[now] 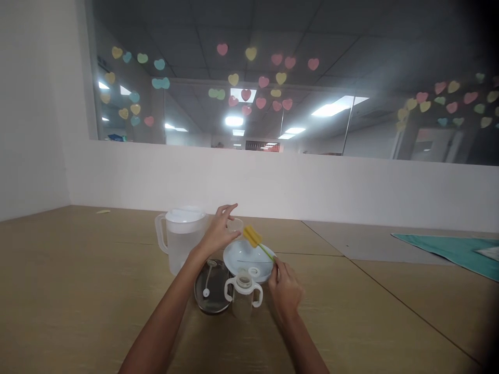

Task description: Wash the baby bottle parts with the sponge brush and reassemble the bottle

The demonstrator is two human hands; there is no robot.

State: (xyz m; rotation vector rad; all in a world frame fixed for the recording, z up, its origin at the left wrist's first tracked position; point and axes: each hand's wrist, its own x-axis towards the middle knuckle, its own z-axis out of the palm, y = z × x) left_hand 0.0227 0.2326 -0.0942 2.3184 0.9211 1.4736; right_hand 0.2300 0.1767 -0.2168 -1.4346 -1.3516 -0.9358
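Note:
My right hand (286, 288) grips the thin green handle of a bottle brush with a yellow sponge head (252, 236), which is raised over a white bowl (230, 255). My left hand (222, 228) has its fingers and thumb spread around the near side of a small clear cup (235, 225); whether it touches the cup I cannot tell. In front of the bowl stands a clear bottle with two white handles (244, 283), its top uncovered. Left of that, a dark oval tray (214, 298) holds a straw piece with a round white end (208, 283). A small white ring (254, 271) shows at the bowl's near side.
A lidded translucent pitcher (181, 241) stands at the left, close to my left forearm. A teal cloth (448, 252) lies far right on the wooden table (370, 322). Behind the table runs a white wall (265, 182) below a window with heart stickers.

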